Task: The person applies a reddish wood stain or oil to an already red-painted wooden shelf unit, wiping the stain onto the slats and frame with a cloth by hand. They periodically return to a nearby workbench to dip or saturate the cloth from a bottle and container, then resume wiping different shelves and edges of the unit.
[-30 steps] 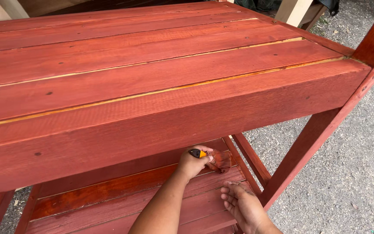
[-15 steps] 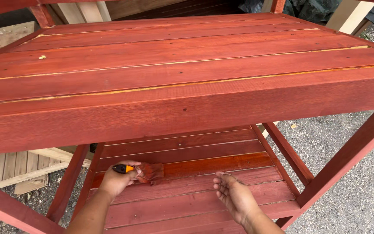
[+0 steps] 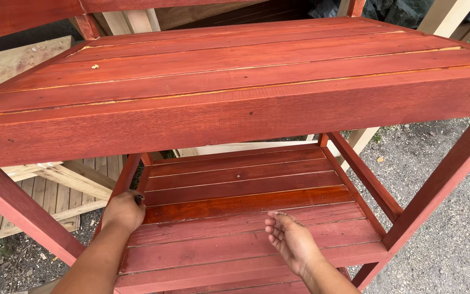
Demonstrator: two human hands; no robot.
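A: What is the head camera showing under the red-stained wooden table (image 3: 235,117)?

B: Both hands are reaching to the lower slatted shelf (image 3: 246,188). The left hand (image 3: 122,211) is sitting at the shelf's left edge, fingers curled shut around a small dark tool (image 3: 138,199); only its dark tip is poking out above the knuckles, so I cannot tell what kind of tool it is. Its tip is lying at the left end of the glossy slat (image 3: 246,204).

A: And the right hand (image 3: 291,239)?

B: It is hovering open and empty over the front slats, palm turned up, fingers loosely bent, holding nothing.

A: How is that tool likely to handle?

B: I am judging it to be light and rigid, small enough to vanish inside a fist. Taking it around the body with the tip left free, as the left hand is doing, is looking like the sensible hold. The glossy slat may be wet and slick, so I would be keeping fingers off it.

A: How is the shelf looking?

B: Planks running left to right, all reddish brown; one middle slat is shining darker and richer than the duller ones around it. A small screw head (image 3: 238,176) is showing on a plank farther back.

A: Anything around the table?

B: Gravel ground (image 3: 441,163) is lying on the right, and pale unfinished timber frames (image 3: 66,182) are resting on the left beyond the table leg (image 3: 25,215).
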